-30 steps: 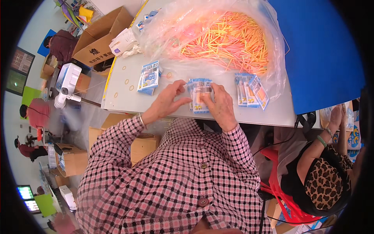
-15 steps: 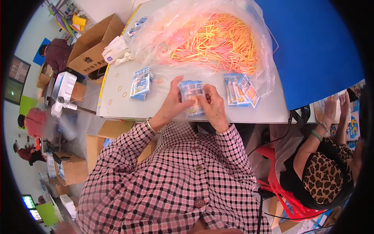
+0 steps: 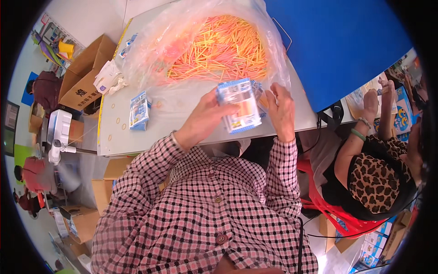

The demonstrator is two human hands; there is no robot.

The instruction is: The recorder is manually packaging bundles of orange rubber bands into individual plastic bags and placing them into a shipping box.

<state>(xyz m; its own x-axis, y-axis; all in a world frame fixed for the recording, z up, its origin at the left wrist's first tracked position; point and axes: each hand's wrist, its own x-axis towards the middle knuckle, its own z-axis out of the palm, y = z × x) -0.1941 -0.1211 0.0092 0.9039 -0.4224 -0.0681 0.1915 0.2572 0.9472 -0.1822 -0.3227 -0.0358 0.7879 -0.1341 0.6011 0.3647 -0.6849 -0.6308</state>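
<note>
My left hand (image 3: 203, 121) grips a small stack of blue-and-white snack packets (image 3: 238, 98) above the table's front edge, thumb across the front. A clear window shows pale orange sticks inside. Just to the right, my right hand (image 3: 282, 112) is raised with its fingers bent and apart, and nothing shows between them. Its fingertips are beside more packets (image 3: 263, 101), mostly hidden behind the held ones; I cannot tell whether they touch. Beyond both hands lies a large clear plastic bag (image 3: 153, 50), opened over a heap of pink and yellow sticks (image 3: 223, 48).
More packets (image 3: 139, 112) lie on the table (image 3: 178, 130) at left, near several rubber bands (image 3: 118, 120). A tissue pack (image 3: 107, 77) and an open cardboard box (image 3: 84, 68) are farther left. A blue panel (image 3: 337, 50) stands at right, beside a co-worker's arms (image 3: 365, 118).
My left hand has lifted the packets and turned them to the right. My right hand has let go of them and moved right, near the other packets. The view has shifted right.
</note>
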